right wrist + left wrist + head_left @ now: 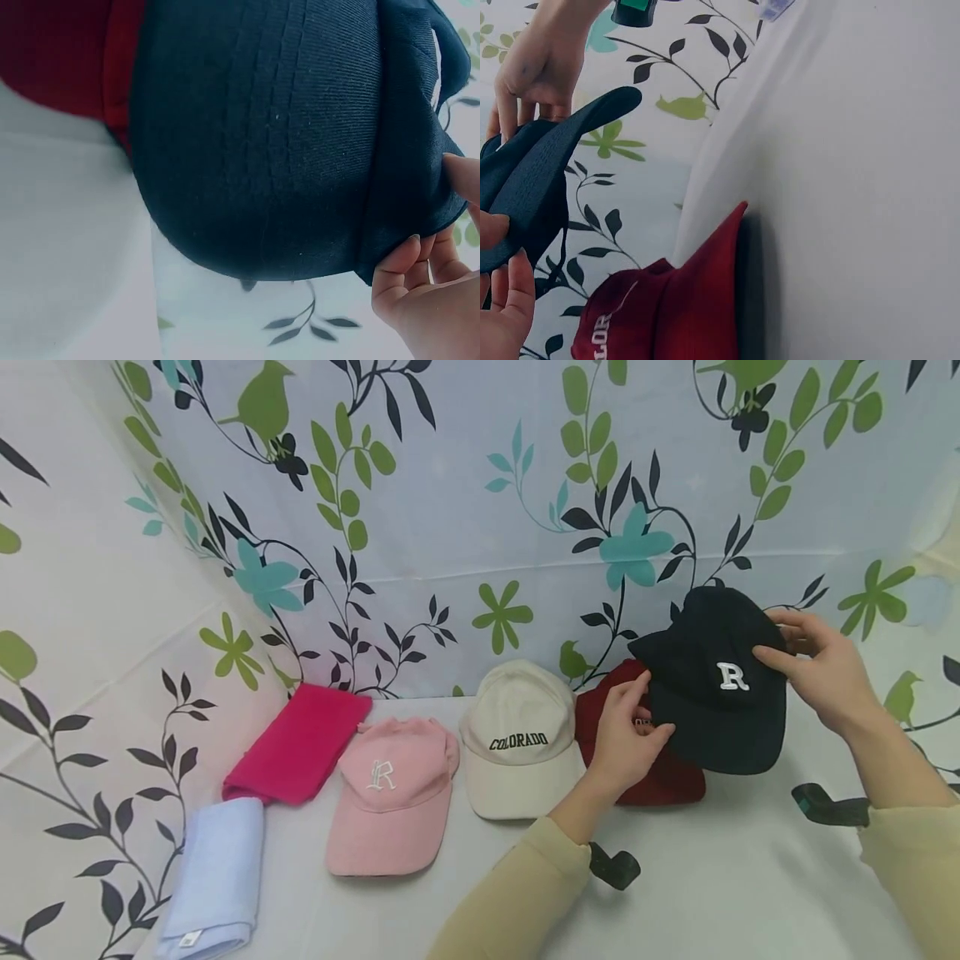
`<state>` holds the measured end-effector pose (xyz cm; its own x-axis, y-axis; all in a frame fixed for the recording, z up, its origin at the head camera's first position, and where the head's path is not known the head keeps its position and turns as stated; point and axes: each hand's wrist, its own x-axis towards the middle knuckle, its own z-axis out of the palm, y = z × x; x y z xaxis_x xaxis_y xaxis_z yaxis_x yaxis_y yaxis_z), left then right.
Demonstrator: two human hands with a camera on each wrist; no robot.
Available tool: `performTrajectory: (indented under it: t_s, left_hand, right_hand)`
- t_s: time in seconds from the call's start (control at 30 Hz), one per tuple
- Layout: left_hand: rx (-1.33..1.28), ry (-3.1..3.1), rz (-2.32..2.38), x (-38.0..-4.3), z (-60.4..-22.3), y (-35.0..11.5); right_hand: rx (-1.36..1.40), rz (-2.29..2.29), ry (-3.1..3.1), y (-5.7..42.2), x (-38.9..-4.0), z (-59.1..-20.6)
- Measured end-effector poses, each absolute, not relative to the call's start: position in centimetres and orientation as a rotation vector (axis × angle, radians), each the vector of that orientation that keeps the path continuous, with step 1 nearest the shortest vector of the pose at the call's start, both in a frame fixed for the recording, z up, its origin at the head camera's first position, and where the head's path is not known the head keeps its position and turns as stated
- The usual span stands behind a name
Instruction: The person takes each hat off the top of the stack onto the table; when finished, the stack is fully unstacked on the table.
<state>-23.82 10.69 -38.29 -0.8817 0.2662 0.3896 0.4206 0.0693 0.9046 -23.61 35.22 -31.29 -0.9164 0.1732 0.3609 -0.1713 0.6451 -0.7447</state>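
A dark navy baseball cap with a white letter R hangs in the air between both hands. My left hand pinches the edge of its brim, thumb on one side and fingers on the other, as the left wrist view also shows. On the opposite side, my right hand grips the crown's edge between thumb and fingers; in the right wrist view that hand is at the cap's lower rim. Behind the left hand sits a dark red cap, partly hidden by the navy cap and the hand.
To the left stand a cream cap lettered COLORADO and a pink cap. A folded magenta cloth and a folded light blue towel lie at the far left. A patterned curtain rises behind the white table surface.
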Motion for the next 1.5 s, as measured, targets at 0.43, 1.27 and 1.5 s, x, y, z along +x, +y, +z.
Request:
performTrajectory:
  t_s: [0.43, 1.27, 1.5]
  left_hand:
    - [-0.609, -2.218, -2.022, -23.6, -39.3, 14.1]
    - [-0.386, -2.433, -2.264, -23.0, -42.0, 18.7]
    - [-0.305, -2.537, -2.231, -22.8, -42.8, 20.5]
  right_hand:
    - [-0.146, 1.228, -2.476, 37.6, -23.8, -32.2]
    - [-0.308, 1.369, -2.491, 42.0, -25.0, -36.0]
    - [-0.378, 1.315, -2.564, 43.0, -25.4, -37.3]
